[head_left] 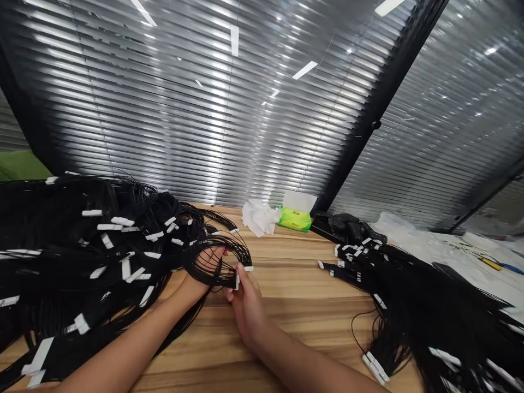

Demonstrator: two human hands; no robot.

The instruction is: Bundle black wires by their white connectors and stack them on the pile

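Observation:
A looped bundle of thin black wires (223,279), the end of a cable harness, is held between my two hands above the wooden table. My left hand (204,267) is closed around the bundle, its fingers partly covered by the wires. The thumb and fingers of my right hand (249,305) pinch the harness at a white connector (237,280). Another white connector (248,268) hangs from the loop just above my right thumb. Left of my hands lies a large heap of black wire harnesses (135,240) with many white connectors.
A second pile of black harnesses (434,305) covers the right side of the wooden table (286,295). Crumpled white tissue (260,217) and a green tissue pack (295,219) sit at the back edge, before metallic blinds (204,109). Yellow-handled pliers (490,263) lie far right.

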